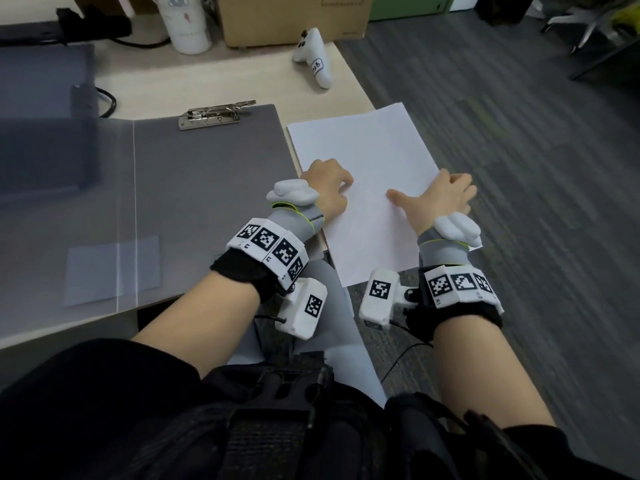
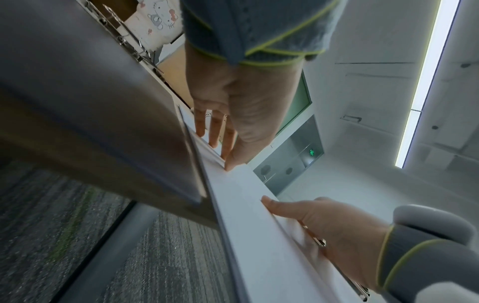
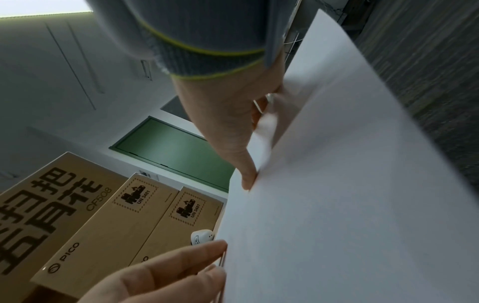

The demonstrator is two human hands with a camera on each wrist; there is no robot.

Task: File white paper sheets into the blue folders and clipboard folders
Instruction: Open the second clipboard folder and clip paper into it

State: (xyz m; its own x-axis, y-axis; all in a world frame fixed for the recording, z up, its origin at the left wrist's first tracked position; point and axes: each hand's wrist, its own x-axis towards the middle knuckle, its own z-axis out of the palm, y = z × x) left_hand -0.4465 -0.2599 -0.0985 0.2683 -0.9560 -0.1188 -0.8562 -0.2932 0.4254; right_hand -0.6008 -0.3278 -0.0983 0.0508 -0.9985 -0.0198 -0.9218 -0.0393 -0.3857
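Observation:
A stack of white paper sheets [image 1: 363, 147] lies to the right of the open grey clipboard folder [image 1: 207, 188] and overhangs the desk's right edge. The folder's metal clip [image 1: 214, 114] sits at its top edge, with nothing under it. My left hand [image 1: 332, 183] rests its fingertips and thumb on the stack's left edge [image 2: 220, 147], fingers fairly straight. My right hand [image 1: 440, 195] grips the stack's right edge. Its thumb lies on top of the paper [image 3: 350, 184] and its fingers are underneath [image 3: 241, 143]. The folder [image 2: 90, 92] fills the left of the left wrist view.
A white controller [image 1: 313, 58], a cardboard box [image 1: 294, 19] and a white cup [image 1: 188, 26] stand at the back of the desk. The folder's translucent cover [image 1: 69, 202] lies open to the left. Grey carpet floor [image 1: 519, 133] lies beyond the desk's right edge.

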